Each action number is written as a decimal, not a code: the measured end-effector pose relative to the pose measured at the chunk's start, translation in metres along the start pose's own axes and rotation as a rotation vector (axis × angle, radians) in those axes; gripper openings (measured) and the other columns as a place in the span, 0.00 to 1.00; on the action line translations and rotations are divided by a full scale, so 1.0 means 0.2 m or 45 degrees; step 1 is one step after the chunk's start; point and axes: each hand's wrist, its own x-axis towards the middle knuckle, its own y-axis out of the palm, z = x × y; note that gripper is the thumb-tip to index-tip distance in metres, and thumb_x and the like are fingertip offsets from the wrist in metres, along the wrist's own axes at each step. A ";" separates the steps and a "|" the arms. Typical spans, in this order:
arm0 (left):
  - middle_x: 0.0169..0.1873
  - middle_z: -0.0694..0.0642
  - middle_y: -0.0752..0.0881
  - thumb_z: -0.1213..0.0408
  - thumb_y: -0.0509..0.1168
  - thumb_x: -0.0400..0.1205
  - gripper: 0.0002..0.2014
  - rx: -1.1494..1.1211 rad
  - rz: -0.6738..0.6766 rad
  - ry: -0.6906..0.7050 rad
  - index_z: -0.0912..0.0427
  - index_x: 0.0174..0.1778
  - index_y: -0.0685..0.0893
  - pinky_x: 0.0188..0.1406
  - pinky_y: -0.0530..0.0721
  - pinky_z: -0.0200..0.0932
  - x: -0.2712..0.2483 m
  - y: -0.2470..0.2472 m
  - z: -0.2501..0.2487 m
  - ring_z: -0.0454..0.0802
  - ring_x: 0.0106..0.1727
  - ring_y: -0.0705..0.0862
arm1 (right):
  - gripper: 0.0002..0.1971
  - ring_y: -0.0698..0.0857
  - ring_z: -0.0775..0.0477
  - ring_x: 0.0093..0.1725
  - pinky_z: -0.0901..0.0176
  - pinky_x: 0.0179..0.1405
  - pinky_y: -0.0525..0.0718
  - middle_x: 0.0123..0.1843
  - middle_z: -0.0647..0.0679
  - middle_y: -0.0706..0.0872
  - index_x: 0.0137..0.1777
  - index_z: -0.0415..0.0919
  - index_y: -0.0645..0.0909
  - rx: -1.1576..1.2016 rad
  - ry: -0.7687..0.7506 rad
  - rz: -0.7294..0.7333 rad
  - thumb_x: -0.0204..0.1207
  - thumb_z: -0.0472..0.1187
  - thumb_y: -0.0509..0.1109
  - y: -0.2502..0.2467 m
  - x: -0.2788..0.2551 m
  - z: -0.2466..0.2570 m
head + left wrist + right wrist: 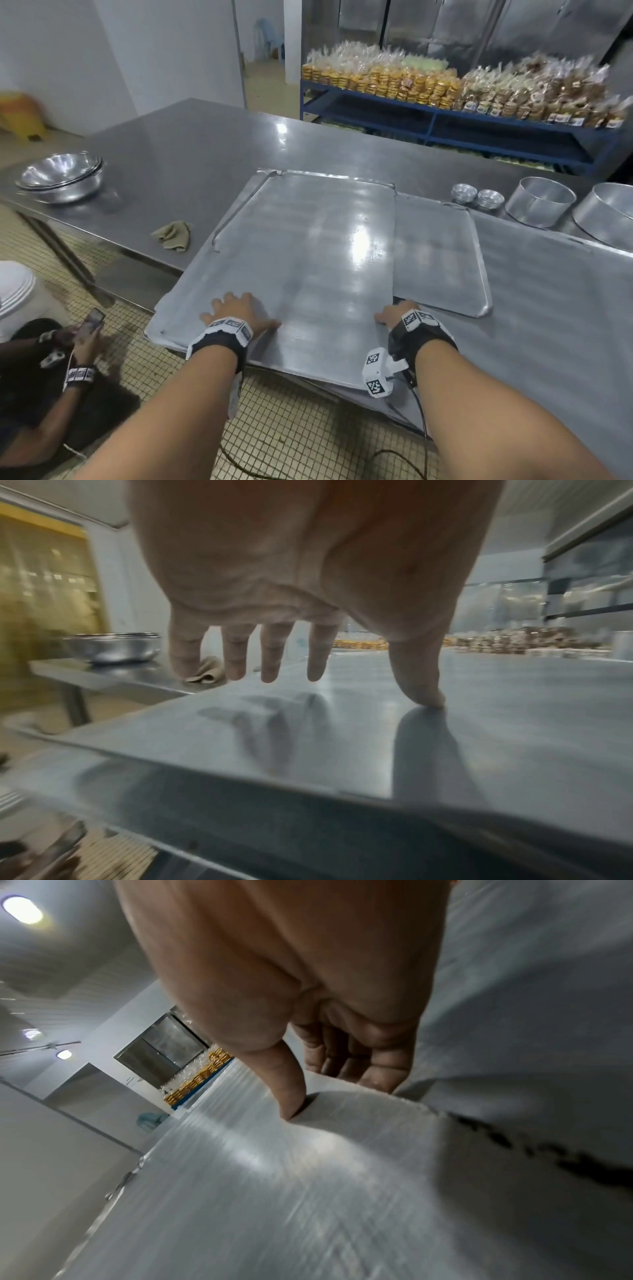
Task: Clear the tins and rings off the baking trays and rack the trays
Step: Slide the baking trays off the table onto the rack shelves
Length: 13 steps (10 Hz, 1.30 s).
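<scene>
My left hand (236, 313) lies flat on the top tray (308, 246); my right hand (390, 317) pinches its near right edge (long axis running away from me).

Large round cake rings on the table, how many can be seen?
2. One cake ring stands at the far right of the table, behind the trays; the second cake ring stands right of it, cut by the picture's edge. More may be out of view.

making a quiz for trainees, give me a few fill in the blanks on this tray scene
The left hand lies flat on the top ____.
The right hand grips that tray's ____ edge.
The rag lies on the ____.

Missing words: tray; right; table
</scene>
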 end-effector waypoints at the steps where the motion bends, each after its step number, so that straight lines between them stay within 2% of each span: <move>1: 0.70 0.60 0.75 0.23 0.69 0.57 0.50 -0.071 0.030 -0.147 0.47 0.73 0.72 0.70 0.71 0.68 0.06 -0.02 0.10 0.66 0.72 0.71 | 0.20 0.84 0.40 0.66 0.60 0.51 0.80 0.70 0.44 0.82 0.76 0.45 0.74 -0.175 -0.044 0.040 0.86 0.45 0.57 -0.07 0.07 -0.12; 2: 0.65 0.63 0.77 0.21 0.68 0.48 0.57 -0.146 0.044 -0.244 0.51 0.70 0.70 0.68 0.74 0.67 0.12 -0.01 0.16 0.68 0.66 0.76 | 0.19 0.83 0.41 0.67 0.63 0.49 0.80 0.66 0.43 0.82 0.75 0.43 0.74 -0.377 -0.024 0.088 0.87 0.43 0.58 -0.10 0.11 -0.22; 3: 0.60 0.63 0.82 0.21 0.70 0.38 0.65 -0.291 0.106 -0.308 0.57 0.69 0.71 0.62 0.81 0.61 0.22 0.07 0.19 0.67 0.60 0.81 | 0.22 0.80 0.39 0.71 0.69 0.36 0.77 0.69 0.38 0.82 0.74 0.35 0.77 -0.477 -0.071 0.073 0.83 0.42 0.69 -0.13 0.06 -0.29; 4: 0.50 0.58 0.86 0.21 0.72 0.37 0.59 -0.317 0.186 -0.284 0.59 0.59 0.83 0.48 0.84 0.49 0.19 0.06 0.17 0.60 0.50 0.85 | 0.21 0.79 0.40 0.72 0.62 0.63 0.80 0.74 0.41 0.80 0.75 0.39 0.76 -0.472 0.011 0.102 0.89 0.47 0.56 -0.11 0.10 -0.37; 5: 0.47 0.60 0.86 0.29 0.81 0.46 0.48 -0.384 0.187 -0.336 0.61 0.53 0.82 0.46 0.86 0.49 0.09 0.01 0.13 0.61 0.48 0.85 | 0.21 0.75 0.43 0.76 0.56 0.73 0.73 0.77 0.45 0.77 0.78 0.46 0.74 -0.408 -0.050 0.053 0.90 0.48 0.51 -0.09 0.11 -0.44; 6: 0.43 0.60 0.86 0.32 0.83 0.46 0.48 -0.452 0.176 -0.398 0.62 0.52 0.80 0.41 0.85 0.48 0.05 0.00 0.12 0.61 0.44 0.86 | 0.21 0.73 0.43 0.78 0.54 0.74 0.71 0.78 0.48 0.76 0.78 0.49 0.74 -0.512 -0.084 0.087 0.90 0.46 0.49 -0.07 0.11 -0.48; 7: 0.48 0.62 0.86 0.34 0.84 0.42 0.53 -0.518 0.180 -0.484 0.63 0.58 0.78 0.48 0.88 0.54 0.00 0.01 0.12 0.64 0.46 0.86 | 0.21 0.76 0.42 0.76 0.55 0.75 0.73 0.78 0.47 0.77 0.77 0.46 0.75 -0.529 -0.087 0.089 0.89 0.47 0.53 -0.10 0.11 -0.47; 8: 0.53 0.65 0.85 0.35 0.84 0.37 0.60 -0.577 0.153 -0.527 0.64 0.62 0.76 0.52 0.88 0.57 -0.05 0.02 0.13 0.66 0.48 0.85 | 0.21 0.76 0.41 0.75 0.64 0.67 0.77 0.78 0.42 0.76 0.78 0.40 0.73 -0.597 -0.100 0.154 0.88 0.46 0.56 -0.12 0.14 -0.46; 9: 0.53 0.65 0.86 0.33 0.80 0.27 0.66 -0.609 0.119 -0.562 0.63 0.62 0.77 0.52 0.88 0.59 -0.11 0.04 0.12 0.66 0.48 0.86 | 0.14 0.79 0.41 0.73 0.71 0.58 0.81 0.75 0.44 0.79 0.69 0.43 0.78 -0.498 -0.167 0.159 0.87 0.44 0.59 -0.15 0.15 -0.45; 10: 0.52 0.64 0.86 0.35 0.83 0.29 0.65 -0.668 0.102 -0.604 0.63 0.62 0.78 0.53 0.88 0.59 -0.23 0.07 0.09 0.67 0.49 0.86 | 0.15 0.79 0.40 0.72 0.73 0.41 0.78 0.74 0.41 0.80 0.69 0.40 0.77 -0.504 -0.135 0.181 0.84 0.40 0.67 -0.19 0.13 -0.49; 11: 0.57 0.64 0.86 0.36 0.85 0.37 0.61 -0.670 0.088 -0.660 0.64 0.65 0.77 0.55 0.87 0.57 -0.38 0.12 0.01 0.66 0.54 0.86 | 0.21 0.80 0.42 0.73 0.69 0.54 0.83 0.74 0.45 0.80 0.76 0.40 0.76 -0.098 -0.036 0.040 0.86 0.46 0.64 -0.21 0.13 -0.53; 12: 0.59 0.61 0.86 0.30 0.82 0.34 0.65 -0.647 0.080 -0.668 0.63 0.65 0.79 0.56 0.87 0.54 -0.49 0.20 -0.06 0.63 0.56 0.86 | 0.21 0.82 0.47 0.70 0.56 0.69 0.80 0.72 0.53 0.83 0.73 0.51 0.79 -0.128 -0.024 0.037 0.82 0.54 0.66 -0.20 0.11 -0.62; 13: 0.60 0.59 0.86 0.24 0.73 0.20 0.77 -0.653 0.060 -0.700 0.61 0.68 0.78 0.57 0.87 0.54 -0.51 0.35 -0.09 0.61 0.58 0.86 | 0.18 0.83 0.49 0.70 0.54 0.69 0.80 0.71 0.56 0.83 0.72 0.54 0.80 -0.178 -0.102 -0.089 0.84 0.51 0.63 -0.21 0.14 -0.69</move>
